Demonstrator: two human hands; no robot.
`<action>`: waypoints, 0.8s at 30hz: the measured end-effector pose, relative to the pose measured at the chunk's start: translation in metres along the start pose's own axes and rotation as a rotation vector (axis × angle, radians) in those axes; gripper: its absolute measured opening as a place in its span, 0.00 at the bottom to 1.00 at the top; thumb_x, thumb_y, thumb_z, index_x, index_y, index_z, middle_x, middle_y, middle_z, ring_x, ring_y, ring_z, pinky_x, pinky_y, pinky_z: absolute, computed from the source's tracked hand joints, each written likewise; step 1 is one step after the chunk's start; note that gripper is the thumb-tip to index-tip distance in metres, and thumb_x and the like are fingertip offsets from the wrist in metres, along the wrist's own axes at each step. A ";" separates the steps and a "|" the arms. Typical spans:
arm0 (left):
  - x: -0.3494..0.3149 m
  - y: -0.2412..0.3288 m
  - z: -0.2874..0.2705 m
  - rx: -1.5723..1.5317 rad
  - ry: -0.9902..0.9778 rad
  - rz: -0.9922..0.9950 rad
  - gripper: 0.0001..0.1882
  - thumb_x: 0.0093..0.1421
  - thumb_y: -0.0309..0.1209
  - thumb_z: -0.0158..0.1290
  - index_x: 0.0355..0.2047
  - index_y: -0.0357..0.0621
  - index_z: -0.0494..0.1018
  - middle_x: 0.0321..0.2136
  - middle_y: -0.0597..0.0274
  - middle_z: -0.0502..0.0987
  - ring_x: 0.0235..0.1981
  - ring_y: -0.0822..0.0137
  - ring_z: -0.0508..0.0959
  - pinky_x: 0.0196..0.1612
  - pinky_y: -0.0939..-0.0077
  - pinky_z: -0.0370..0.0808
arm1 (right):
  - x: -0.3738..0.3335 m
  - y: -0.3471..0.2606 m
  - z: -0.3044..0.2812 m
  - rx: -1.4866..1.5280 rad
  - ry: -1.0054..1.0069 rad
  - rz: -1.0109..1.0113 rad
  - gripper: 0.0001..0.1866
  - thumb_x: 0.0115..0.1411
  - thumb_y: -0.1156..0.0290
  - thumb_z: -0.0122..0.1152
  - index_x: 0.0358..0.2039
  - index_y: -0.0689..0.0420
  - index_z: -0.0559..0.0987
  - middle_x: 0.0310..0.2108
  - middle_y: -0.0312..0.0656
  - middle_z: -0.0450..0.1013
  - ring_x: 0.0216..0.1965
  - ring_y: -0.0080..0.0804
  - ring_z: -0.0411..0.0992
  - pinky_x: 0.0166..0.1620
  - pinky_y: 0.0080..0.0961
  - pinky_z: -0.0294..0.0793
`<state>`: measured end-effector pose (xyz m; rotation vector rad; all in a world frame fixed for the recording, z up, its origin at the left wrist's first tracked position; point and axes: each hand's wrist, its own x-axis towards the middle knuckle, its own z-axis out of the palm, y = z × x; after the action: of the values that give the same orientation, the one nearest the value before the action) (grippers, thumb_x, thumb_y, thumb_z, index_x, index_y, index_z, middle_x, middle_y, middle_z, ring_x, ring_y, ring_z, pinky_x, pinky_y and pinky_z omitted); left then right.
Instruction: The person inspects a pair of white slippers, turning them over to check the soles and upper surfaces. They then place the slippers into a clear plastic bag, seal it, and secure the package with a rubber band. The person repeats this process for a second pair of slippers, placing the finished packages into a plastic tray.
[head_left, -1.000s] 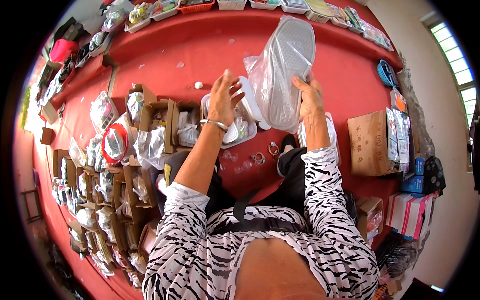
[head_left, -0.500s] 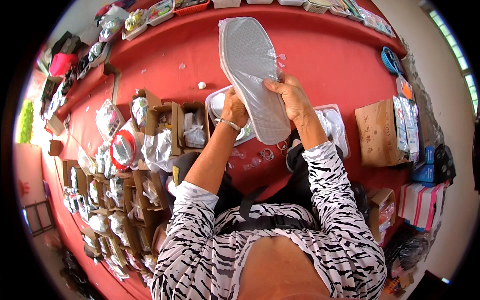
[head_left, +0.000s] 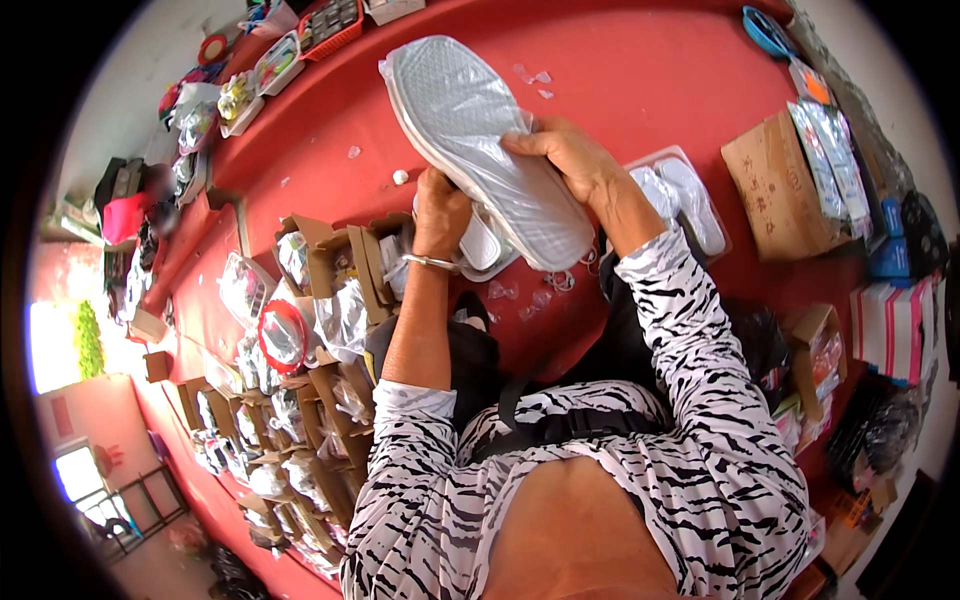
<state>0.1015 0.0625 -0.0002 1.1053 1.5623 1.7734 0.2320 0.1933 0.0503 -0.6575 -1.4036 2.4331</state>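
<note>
Both of my hands hold up a grey shoe sole (head_left: pixel 470 130) with a textured face and a pale edge, wrapped in clear crinkled plastic. My right hand (head_left: pixel 578 165) is closed on its right side, thumb pressed on the upper face and the other fingers behind it. At the left edge, my left hand (head_left: pixel 440 212) grips from below; its fingers are largely hidden by the sole. Partly covered beneath them, a white tray holds a white shoe piece (head_left: pixel 482 245). To the right, plastic-wrapped pale soles (head_left: pixel 690 200) lie in another tray (head_left: pixel 655 157).
Open cardboard boxes (head_left: pixel 350 262) of bagged goods crowd the left. A large brown carton (head_left: pixel 775 185) stands at the right. Behind, a red ledge carries baskets (head_left: pixel 330 35). Plastic scraps (head_left: pixel 540 300) and a small white ball (head_left: pixel 400 177) lie on the red floor (head_left: pixel 330 120).
The sole has tilted further left at its far end, both hands still on it. My view has turned, so the boxes and carton sit differently in the picture.
</note>
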 end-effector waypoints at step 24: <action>-0.004 -0.022 0.005 -1.061 0.092 -0.472 0.19 0.62 0.39 0.49 0.48 0.41 0.68 0.43 0.57 0.75 0.44 0.59 0.75 0.50 0.59 0.72 | 0.015 -0.002 -0.012 -0.578 0.261 -0.404 0.22 0.61 0.55 0.50 0.36 0.64 0.75 0.31 0.40 0.74 0.28 0.23 0.71 0.32 0.22 0.70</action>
<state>0.1053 0.0660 -0.0230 0.1236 0.6077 1.8884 0.2253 0.2098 0.0428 -0.6898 -1.9102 1.5747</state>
